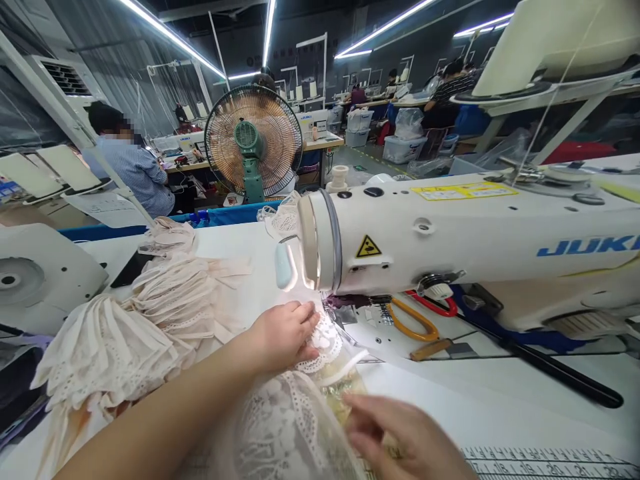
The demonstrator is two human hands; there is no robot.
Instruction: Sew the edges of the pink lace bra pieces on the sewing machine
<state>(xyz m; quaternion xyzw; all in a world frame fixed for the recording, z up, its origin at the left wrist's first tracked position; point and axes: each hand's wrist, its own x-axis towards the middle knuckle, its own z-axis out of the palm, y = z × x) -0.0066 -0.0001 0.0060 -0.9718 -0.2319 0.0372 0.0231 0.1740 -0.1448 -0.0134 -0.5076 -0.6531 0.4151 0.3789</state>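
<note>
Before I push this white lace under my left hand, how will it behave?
The white lace looks thin, so it will probably bend rather than stay stiff. Its openwork holes suggest little weight and might snag.

Left forearm point(175, 407) slanting forward, left hand point(280, 337) palm down, fingers point(303, 319) bent, right hand point(400, 430) lower, blurred, fingers curled

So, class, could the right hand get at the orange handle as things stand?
Probably yes: mostly just white tabletop separates the right hand from the orange handle, though a small wooden-handled tool lies close by.
</note>
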